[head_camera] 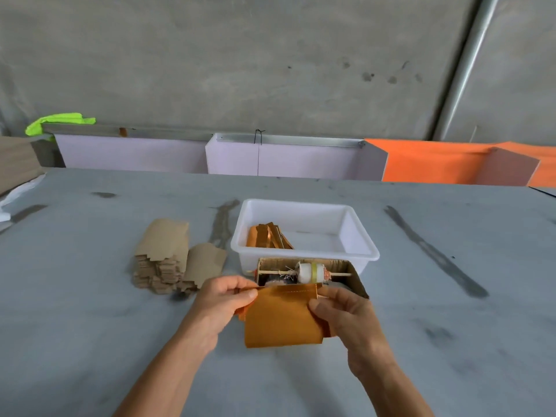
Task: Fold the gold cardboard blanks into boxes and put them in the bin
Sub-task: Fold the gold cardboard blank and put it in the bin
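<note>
Both hands hold one gold blank (282,320) just above the table (90,296), its top fold running left to right between them — left hand (224,299) pinches the left end, right hand (340,311) grips the right edge. The bin (365,251) lies straight ahead, slightly nearer the right hand. The blank is shiny orange-gold, a creased strip along the top.

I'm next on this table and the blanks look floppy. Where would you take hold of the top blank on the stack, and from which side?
Probably by its plain far end, coming from above and the far side. The stack of blanks lies flat on the table, and the top sheet's far end is smooth and overhangs, while its near end is notched tabs. Both the left hand and the right hand are busy pinching the gold blank.
</note>
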